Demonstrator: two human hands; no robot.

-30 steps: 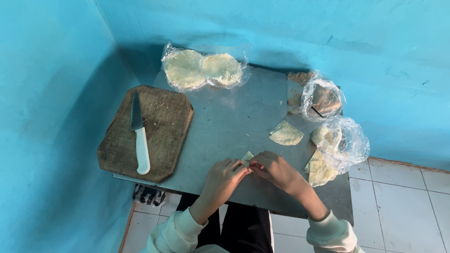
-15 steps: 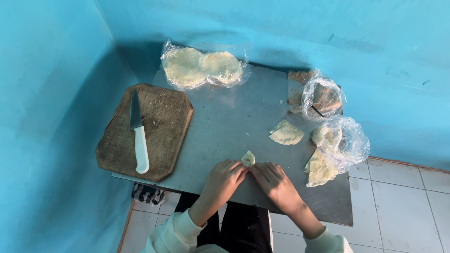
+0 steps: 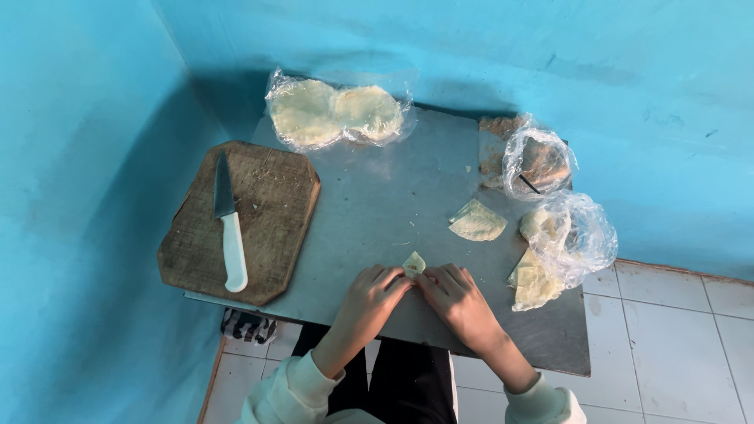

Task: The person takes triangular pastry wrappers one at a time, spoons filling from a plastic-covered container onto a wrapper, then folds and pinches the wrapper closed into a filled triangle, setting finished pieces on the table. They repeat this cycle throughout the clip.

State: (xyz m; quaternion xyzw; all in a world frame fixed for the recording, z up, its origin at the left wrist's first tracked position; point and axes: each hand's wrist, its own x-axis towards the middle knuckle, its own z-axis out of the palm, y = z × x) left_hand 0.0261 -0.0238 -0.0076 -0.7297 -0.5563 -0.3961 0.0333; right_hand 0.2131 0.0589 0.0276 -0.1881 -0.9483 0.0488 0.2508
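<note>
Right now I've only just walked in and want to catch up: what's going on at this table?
A person's left hand and right hand pinch a small folded dough piece at the near edge of the metal table. A cut wrapper lies just beyond. Bags of wrappers sit at the back and right. A knife rests on the cutting board, untouched.

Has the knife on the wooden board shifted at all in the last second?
No. The knife lies in the same spot on the cutting board, blade pointing toward the wall.
</note>
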